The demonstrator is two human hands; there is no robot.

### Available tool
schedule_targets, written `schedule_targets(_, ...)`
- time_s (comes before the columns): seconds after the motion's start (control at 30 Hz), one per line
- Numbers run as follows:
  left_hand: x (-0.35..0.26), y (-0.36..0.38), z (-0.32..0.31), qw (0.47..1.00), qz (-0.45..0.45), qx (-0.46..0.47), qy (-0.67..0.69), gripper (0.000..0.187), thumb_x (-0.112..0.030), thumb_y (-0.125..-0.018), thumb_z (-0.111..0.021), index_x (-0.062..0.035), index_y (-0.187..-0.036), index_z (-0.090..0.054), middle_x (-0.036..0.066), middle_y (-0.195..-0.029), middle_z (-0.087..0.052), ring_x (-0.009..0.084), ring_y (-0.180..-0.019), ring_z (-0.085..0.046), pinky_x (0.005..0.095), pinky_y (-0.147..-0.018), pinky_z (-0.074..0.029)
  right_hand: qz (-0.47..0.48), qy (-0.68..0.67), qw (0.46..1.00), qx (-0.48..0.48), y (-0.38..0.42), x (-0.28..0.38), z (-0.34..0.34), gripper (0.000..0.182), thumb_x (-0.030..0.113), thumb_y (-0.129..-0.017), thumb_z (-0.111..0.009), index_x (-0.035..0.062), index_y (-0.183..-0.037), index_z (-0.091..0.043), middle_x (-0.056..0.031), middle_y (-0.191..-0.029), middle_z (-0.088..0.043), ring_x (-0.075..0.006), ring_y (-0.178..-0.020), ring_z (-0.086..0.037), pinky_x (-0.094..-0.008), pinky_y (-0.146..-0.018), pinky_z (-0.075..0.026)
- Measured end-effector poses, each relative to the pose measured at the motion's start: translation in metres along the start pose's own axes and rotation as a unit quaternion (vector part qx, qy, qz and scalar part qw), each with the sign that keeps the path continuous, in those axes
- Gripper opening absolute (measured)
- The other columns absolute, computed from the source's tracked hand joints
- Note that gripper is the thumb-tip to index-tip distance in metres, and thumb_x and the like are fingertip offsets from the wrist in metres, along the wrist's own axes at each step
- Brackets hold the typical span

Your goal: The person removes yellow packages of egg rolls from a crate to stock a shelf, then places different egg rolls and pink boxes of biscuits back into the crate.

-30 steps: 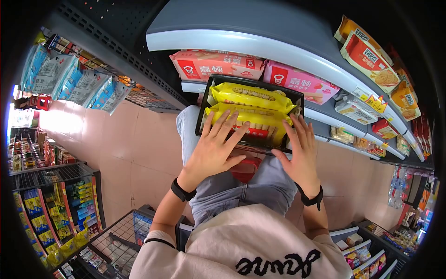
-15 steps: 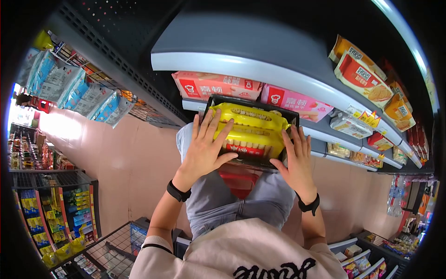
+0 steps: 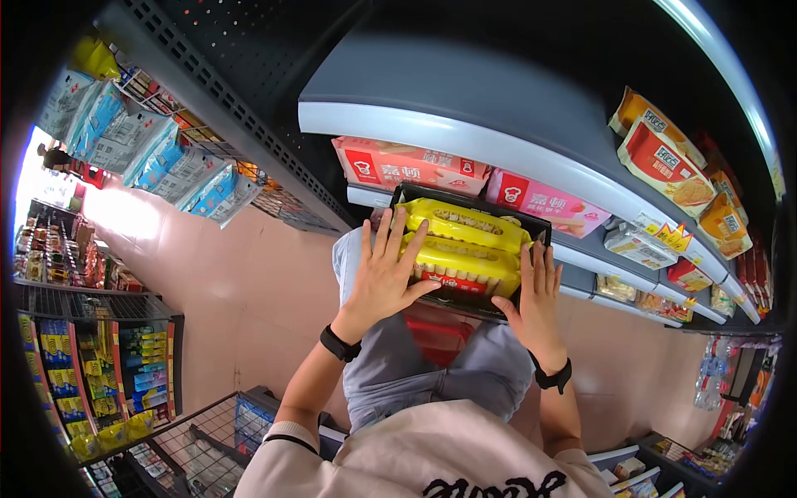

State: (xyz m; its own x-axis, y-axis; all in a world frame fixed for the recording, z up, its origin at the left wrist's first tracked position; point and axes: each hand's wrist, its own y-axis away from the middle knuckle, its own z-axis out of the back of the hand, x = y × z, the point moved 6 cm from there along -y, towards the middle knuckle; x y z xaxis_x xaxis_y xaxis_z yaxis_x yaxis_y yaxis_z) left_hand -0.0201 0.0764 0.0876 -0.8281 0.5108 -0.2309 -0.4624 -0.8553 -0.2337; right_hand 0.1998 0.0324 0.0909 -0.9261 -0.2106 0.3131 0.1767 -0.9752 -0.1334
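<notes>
Two yellow plastic snack packs (image 3: 465,251) side by side in black open-top rectangular box (image 3: 457,304), near pink cardboard cartons (image 3: 415,167); left hand (image 3: 380,278) fingers spread over left end, right hand (image 3: 538,311) fingers extended at right end, uncurled

The left hand (image 3: 383,280) hides from us the left end of the front yellow pack (image 3: 465,261) in the black box (image 3: 473,305); the right hand (image 3: 538,315), the box's right front corner. Below the box, we see only part of a red object (image 3: 440,339); farther below, the shirt lettering (image 3: 498,488) is cut off. We cannot read the price tag (image 3: 675,236) right of the box.
</notes>
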Motion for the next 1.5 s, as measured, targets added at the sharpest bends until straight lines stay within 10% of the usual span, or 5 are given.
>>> schedule_targets(0.33, 0.009, 0.0, 0.003, 0.998, 0.049, -0.015, 0.027, 0.08, -0.053, -0.083, -0.054, -0.004, -0.14, -0.03, 0.027, -0.144, -0.023, 0.0416, -0.135, -0.019, 0.0573, -0.107, -0.01, -0.01, -0.017, 1.0, -0.004, 0.001, -0.004, 0.001, 0.086, 0.042, -0.081, -0.062, 0.0033, -0.144, -0.017, -0.026, -0.145, -0.019, -0.0454, -0.135, -0.015, -0.0575, -0.108, -0.011)
schedule_targets(0.5, 0.062, 0.018, -0.009, 0.977, 0.212, -0.007, 0.002, 0.047, -0.039, -0.087, -0.055, -0.004, -0.118, -0.058, 0.023, -0.137, -0.039, 0.0411, -0.133, -0.024, 0.0578, -0.107, -0.011, -0.044, -0.04, 0.998, -0.025, 0.01, -0.025, 0.008, 0.088, 0.042, -0.081, -0.062, 0.0013, -0.143, -0.016, -0.0255, -0.145, -0.021, -0.0449, -0.134, -0.017, -0.0567, -0.108, -0.011)
schedule_targets(0.53, 0.064, 0.021, -0.008, 0.98, 0.193, -0.051, 0.009, 0.033, -0.034, -0.085, -0.057, -0.0039, -0.093, -0.067, 0.022, -0.126, -0.051, 0.0406, -0.132, -0.028, 0.0602, -0.106, -0.014, -0.057, -0.036, 0.997, -0.023, 0.014, -0.034, 0.005, 0.088, 0.042, -0.081, -0.062, 0.0008, -0.143, -0.016, -0.025, -0.145, -0.022, -0.0446, -0.134, -0.019, -0.0564, -0.108, -0.012)
schedule_targets(0.87, 0.059, 0.019, -0.005, 0.991, 0.112, 0.001, 0.073, 0.024, -0.022, -0.074, -0.064, 0.0, -0.065, -0.064, 0.019, -0.127, -0.052, 0.0395, -0.134, -0.023, 0.0573, -0.108, -0.013, -0.125, -0.07, 0.989, 0.039, 0.028, -0.051, -0.006, 0.054, 0.021, -0.084, -0.057, -0.0073, -0.126, -0.041, -0.025, -0.122, -0.052, -0.0367, -0.121, -0.044, -0.0569, -0.108, -0.013)
schedule_targets(1.5, 0.029, 0.029, 0.057, 0.996, 0.063, -0.052, 0.048, 0.022, -0.015, -0.069, -0.063, 0.0045, -0.058, -0.062, 0.018, -0.143, -0.035, 0.0418, -0.137, -0.015, 0.0564, -0.11, -0.01, -0.082, -0.183, 0.979, -0.039, 0.042, -0.042, 0.035, 0.049, 0.01, -0.079, -0.058, -0.0038, -0.125, -0.046, -0.0213, -0.12, -0.054, -0.0349, -0.114, -0.049, -0.0552, -0.109, -0.014)
